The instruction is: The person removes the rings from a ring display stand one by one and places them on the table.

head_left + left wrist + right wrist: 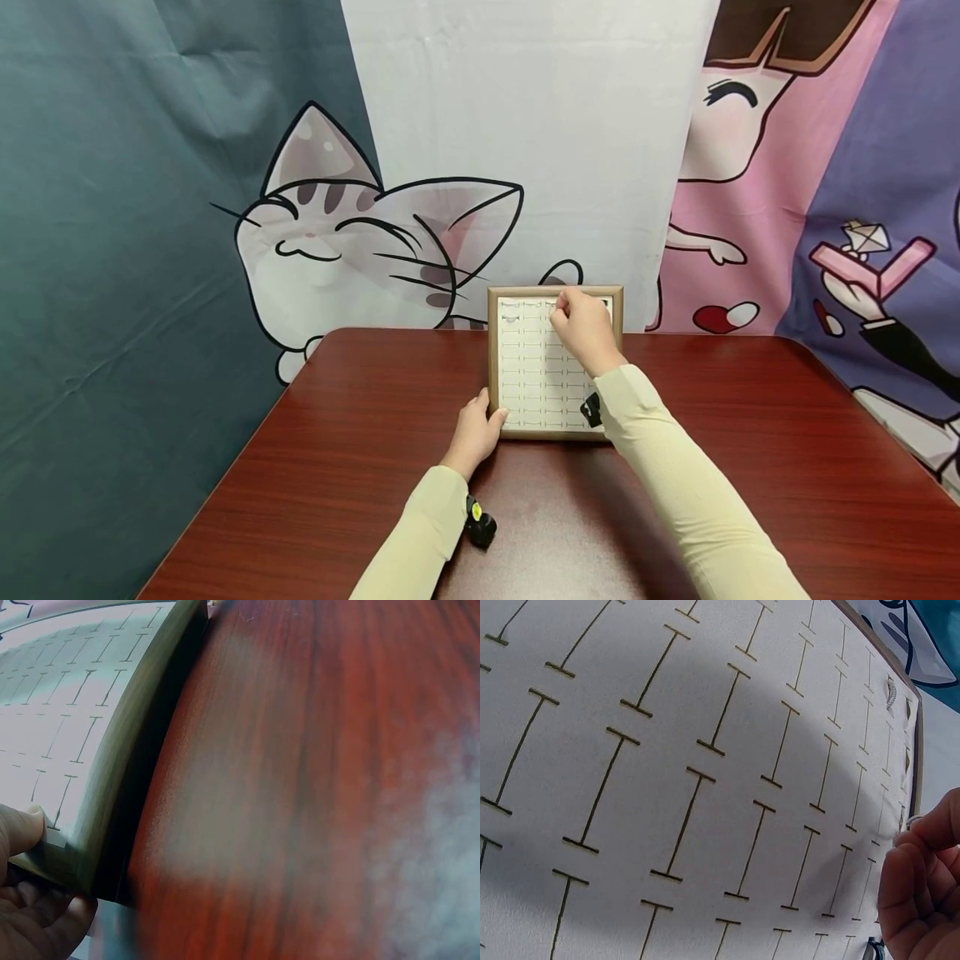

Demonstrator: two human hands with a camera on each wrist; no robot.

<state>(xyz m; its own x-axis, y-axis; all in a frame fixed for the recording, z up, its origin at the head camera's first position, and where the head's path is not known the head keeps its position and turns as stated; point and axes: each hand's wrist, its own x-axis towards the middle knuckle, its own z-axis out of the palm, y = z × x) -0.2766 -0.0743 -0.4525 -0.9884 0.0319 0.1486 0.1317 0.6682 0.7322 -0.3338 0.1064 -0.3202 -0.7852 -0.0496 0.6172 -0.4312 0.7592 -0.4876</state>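
A framed ring display board point(534, 367) with a white slotted pad stands upright on the table. My left hand point(476, 433) grips its lower left corner, thumb on the front and fingers behind; the left wrist view shows the thumb point(24, 829) over the pad's edge. Up at the top row, my right hand point(585, 325) has thumb and forefinger pinched on a small ring point(913, 821), mostly hidden by the fingertips and right at the pad. Another silver ring point(891, 691) sits in a slit further left, second row in the head view.
A dark red wooden table point(360, 467) carries the board. Behind it hangs a printed cloth point(450, 100) with cartoon figures. Small black cameras point(480, 525) are worn on both wrists. Beneath the right wrist, the board's lower right part is covered.
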